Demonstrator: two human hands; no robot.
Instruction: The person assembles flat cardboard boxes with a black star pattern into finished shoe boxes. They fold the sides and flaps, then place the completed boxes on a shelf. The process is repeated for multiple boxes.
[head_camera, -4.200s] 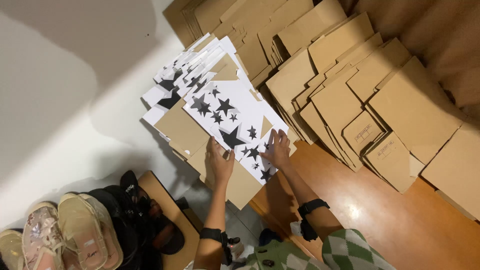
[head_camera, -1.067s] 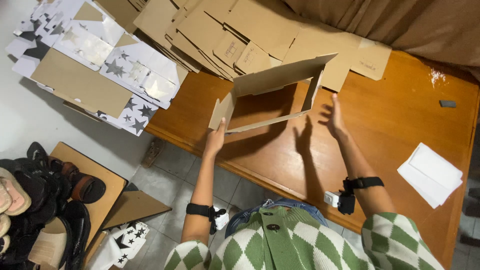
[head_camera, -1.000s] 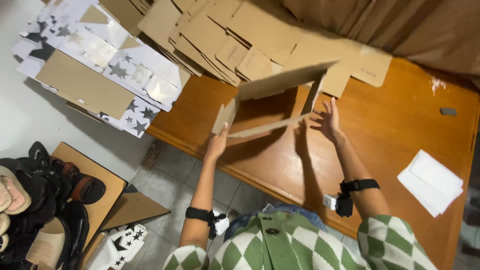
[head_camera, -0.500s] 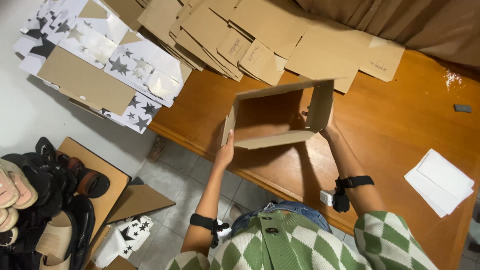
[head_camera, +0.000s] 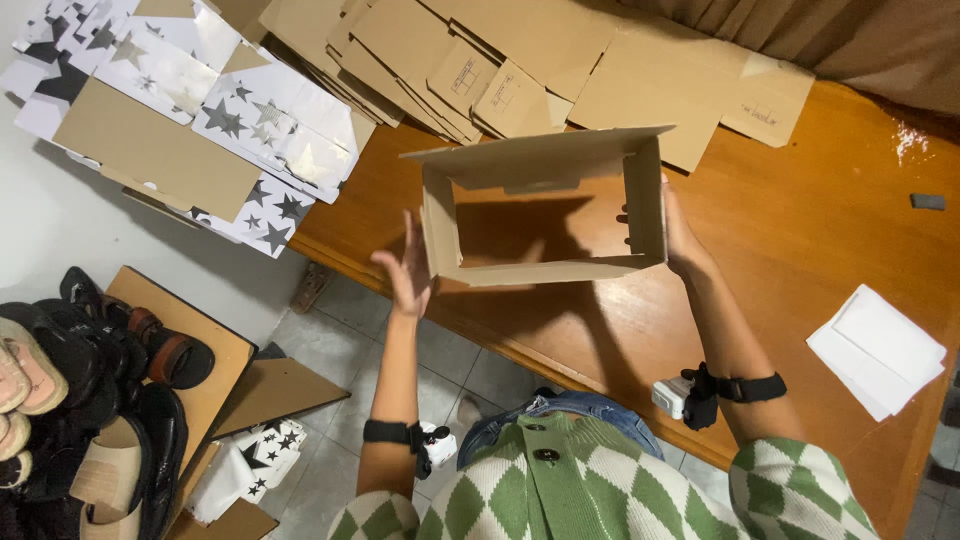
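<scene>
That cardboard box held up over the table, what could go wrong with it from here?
The open cardboard box seems held mainly by the right hand; the left hand is open beside its wall, so it might tip or drop. It could also fold back flat. Lowered carelessly, it might knock the flat cardboard stacks behind.

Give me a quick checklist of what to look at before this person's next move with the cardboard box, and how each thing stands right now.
1. Box opened into shape: ok. The cardboard box stands as an open rectangle above the wooden table.
2. Right hand gripping it: ok, it clasps the right wall, fingers curled inside.
3. Left hand supporting it: not ok, it is open beside the left wall, apparently just off it.
4. Box bottom closed: cannot tell; shadow fills the inside.
5. Table space under the box: ok, bare wood shows there.
6. Flat cardboard blanks within reach: ok, stacked just beyond the box.
</scene>
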